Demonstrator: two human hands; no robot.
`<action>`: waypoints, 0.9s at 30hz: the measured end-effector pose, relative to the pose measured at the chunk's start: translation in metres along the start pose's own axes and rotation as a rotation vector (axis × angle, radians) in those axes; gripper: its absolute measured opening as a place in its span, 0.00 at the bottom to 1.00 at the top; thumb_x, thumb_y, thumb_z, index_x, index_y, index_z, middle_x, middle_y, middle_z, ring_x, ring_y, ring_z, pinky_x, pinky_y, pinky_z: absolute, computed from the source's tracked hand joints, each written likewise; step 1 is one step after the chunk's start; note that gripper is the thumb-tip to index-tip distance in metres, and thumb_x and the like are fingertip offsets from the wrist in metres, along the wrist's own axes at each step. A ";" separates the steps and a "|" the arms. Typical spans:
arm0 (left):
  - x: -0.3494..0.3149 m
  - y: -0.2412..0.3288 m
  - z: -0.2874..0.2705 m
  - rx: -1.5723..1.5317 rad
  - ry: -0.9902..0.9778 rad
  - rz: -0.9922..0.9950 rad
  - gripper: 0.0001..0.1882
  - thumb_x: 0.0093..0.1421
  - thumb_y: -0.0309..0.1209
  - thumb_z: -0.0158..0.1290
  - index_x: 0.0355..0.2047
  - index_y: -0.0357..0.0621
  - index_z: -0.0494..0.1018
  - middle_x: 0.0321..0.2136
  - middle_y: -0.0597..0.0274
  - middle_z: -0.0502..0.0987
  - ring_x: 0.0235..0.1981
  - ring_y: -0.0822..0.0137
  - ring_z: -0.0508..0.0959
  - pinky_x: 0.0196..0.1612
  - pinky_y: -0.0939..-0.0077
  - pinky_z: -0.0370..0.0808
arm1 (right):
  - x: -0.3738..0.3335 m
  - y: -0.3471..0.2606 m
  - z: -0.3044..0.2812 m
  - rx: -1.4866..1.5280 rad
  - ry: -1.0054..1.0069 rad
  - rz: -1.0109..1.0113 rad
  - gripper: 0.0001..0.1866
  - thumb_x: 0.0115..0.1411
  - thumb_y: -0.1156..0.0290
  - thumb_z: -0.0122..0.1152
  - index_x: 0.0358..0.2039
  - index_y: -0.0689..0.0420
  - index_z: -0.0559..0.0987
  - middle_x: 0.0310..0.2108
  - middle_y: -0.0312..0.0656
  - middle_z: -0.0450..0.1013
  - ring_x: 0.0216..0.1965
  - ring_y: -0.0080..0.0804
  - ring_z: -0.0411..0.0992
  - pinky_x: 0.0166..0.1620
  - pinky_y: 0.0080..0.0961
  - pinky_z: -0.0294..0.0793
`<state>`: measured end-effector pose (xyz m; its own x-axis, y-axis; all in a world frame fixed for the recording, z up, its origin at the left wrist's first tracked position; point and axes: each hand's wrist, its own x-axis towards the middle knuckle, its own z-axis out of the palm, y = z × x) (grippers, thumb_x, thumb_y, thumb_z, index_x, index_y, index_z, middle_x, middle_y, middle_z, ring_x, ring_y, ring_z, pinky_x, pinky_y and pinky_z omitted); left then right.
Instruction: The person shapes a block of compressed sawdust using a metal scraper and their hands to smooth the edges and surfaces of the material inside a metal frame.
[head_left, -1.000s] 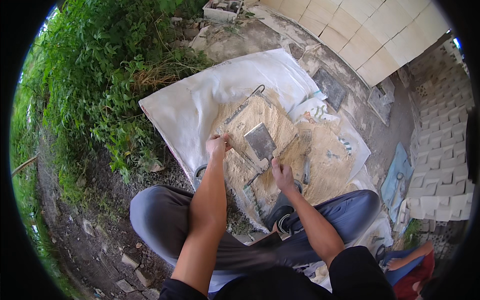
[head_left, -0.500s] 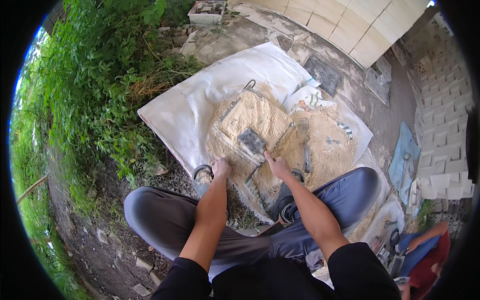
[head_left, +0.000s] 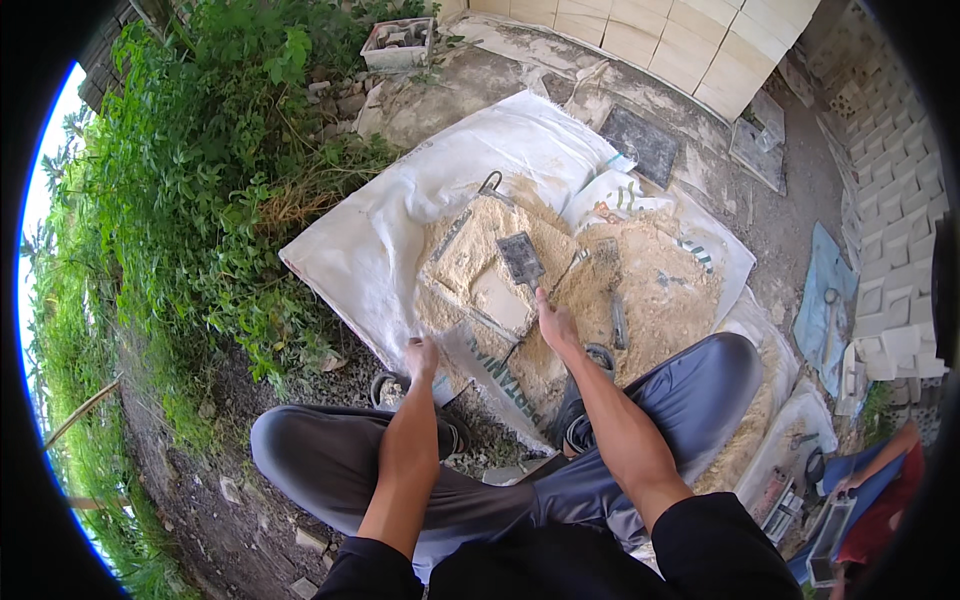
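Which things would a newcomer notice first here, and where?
Pale powder heaped on a white sack at the centre would probably catch the eye first. Over it, the right hand holds a dark flat-bladed tool. Dense green plants fill the upper left.

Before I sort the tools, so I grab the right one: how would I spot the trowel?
Find the white woven sack spread beside the green plants. On it lies a square frame holding tan powder, and over that is a dark trowel in the person's right hand. Unlike the dark rectangular slab beyond the sack, it looks smaller and has a handle.
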<state>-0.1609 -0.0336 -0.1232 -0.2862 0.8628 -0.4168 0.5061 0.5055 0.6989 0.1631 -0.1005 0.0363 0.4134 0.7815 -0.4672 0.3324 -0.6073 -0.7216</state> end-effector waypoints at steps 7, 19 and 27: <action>-0.092 0.007 0.098 0.833 0.273 0.506 0.28 0.60 0.32 0.39 0.59 0.32 0.55 0.63 0.40 0.50 0.64 0.44 0.50 0.64 0.57 0.50 | 0.015 0.056 -0.020 0.007 0.224 0.060 0.46 0.57 0.30 0.34 0.18 0.68 0.75 0.24 0.63 0.72 0.32 0.57 0.72 0.39 0.47 0.67; -0.059 0.167 0.108 -0.542 0.183 -0.072 0.20 0.57 0.38 0.56 0.41 0.33 0.71 0.32 0.51 0.77 0.35 0.57 0.77 0.44 0.66 0.72 | 0.001 0.034 -0.034 0.115 -0.033 -0.196 0.41 0.58 0.32 0.38 0.18 0.62 0.78 0.19 0.55 0.73 0.28 0.51 0.74 0.34 0.45 0.69; -0.059 0.155 0.094 -0.722 -0.081 -0.072 0.16 0.59 0.40 0.56 0.31 0.37 0.73 0.23 0.62 0.75 0.19 0.70 0.73 0.19 0.75 0.73 | 0.008 0.100 -0.035 -0.363 0.012 -0.003 0.42 0.55 0.30 0.42 0.19 0.62 0.79 0.18 0.54 0.72 0.27 0.53 0.74 0.35 0.42 0.70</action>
<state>0.0112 -0.0068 -0.0448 -0.2234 0.8379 -0.4980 -0.1825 0.4659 0.8658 0.2290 -0.1605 -0.0221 0.4209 0.7831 -0.4577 0.6124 -0.6176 -0.4935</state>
